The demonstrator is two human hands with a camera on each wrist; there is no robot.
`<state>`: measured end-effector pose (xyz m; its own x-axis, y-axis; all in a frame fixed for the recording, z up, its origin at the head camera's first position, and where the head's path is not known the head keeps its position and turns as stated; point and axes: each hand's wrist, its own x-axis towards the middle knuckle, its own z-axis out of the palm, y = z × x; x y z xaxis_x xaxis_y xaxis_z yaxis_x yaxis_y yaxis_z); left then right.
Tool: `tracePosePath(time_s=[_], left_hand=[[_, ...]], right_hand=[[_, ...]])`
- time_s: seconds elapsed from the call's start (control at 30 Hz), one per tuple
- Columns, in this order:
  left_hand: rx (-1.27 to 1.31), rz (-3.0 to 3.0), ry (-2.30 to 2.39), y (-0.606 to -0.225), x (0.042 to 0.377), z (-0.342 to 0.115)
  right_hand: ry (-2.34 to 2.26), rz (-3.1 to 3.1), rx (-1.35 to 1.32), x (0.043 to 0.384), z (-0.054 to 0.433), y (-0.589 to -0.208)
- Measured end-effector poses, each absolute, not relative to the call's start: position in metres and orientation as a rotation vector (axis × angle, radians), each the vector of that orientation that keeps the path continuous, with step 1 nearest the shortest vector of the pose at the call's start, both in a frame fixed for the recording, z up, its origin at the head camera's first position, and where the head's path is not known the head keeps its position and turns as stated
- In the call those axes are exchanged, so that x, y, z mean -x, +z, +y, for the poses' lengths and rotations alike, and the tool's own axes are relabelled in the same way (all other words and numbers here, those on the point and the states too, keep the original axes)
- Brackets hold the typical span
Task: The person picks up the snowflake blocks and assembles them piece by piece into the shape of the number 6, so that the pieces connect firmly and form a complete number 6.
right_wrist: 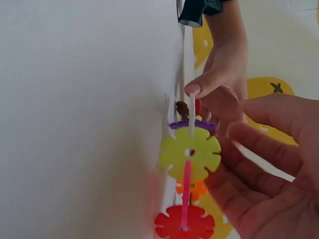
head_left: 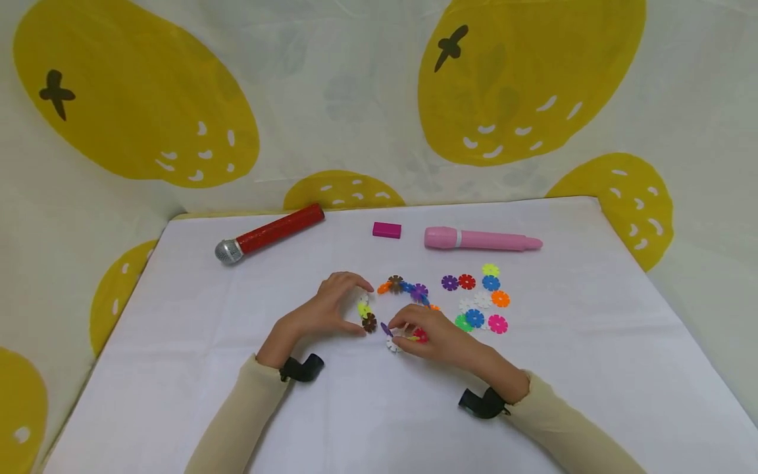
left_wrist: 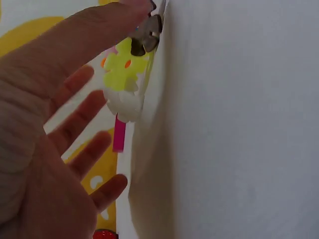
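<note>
Notched plastic snowflake discs, linked in a chain, form a loose ring on the white table. My left hand [head_left: 331,306] curves around the ring's left side, fingers spread. Its thumb is right at a brown disc [head_left: 369,322], beside a yellow-green disc [left_wrist: 124,67] and a white disc [left_wrist: 124,104]. At the near side, my right hand [head_left: 435,334] has its fingertips close to a purple disc [head_left: 387,329]. In the right wrist view its thumb and index finger stand apart, and its lower fingers meet the edge of a yellow disc [right_wrist: 174,154]. Below that disc shows a red disc [right_wrist: 169,221].
Loose discs of several colours, among them an orange disc [head_left: 500,299], lie right of the ring. Behind it are a red microphone [head_left: 278,230], a magenta block [head_left: 387,230] and a pink microphone-shaped object [head_left: 485,239]. A fruit-print cloth [head_left: 343,118] hangs behind the table.
</note>
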<state>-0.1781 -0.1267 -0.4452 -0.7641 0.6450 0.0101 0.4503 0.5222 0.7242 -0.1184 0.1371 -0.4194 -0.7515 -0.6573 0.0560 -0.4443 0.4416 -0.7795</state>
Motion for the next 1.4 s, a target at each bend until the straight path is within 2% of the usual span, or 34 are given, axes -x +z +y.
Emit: tracePosePath(time_s=[0.27, 0.5, 1.4], left_hand=[[-1.117, 2.43, 1.001, -0.448, 0.183, -0.126], [-1.078, 2.467, 0.882, -0.444, 0.182, -0.124], [-1.085, 2.354, 1.008, -0.439, 0.179, -0.12]], right_hand=[[-1.079, 2.498, 0.812, 0.119, 0.127, -0.423], [-0.97, 2.568, 0.818, 0.121, 0.127, -0.424], [-1.034, 2.597, 0.933, 0.123, 0.133, -0.429]])
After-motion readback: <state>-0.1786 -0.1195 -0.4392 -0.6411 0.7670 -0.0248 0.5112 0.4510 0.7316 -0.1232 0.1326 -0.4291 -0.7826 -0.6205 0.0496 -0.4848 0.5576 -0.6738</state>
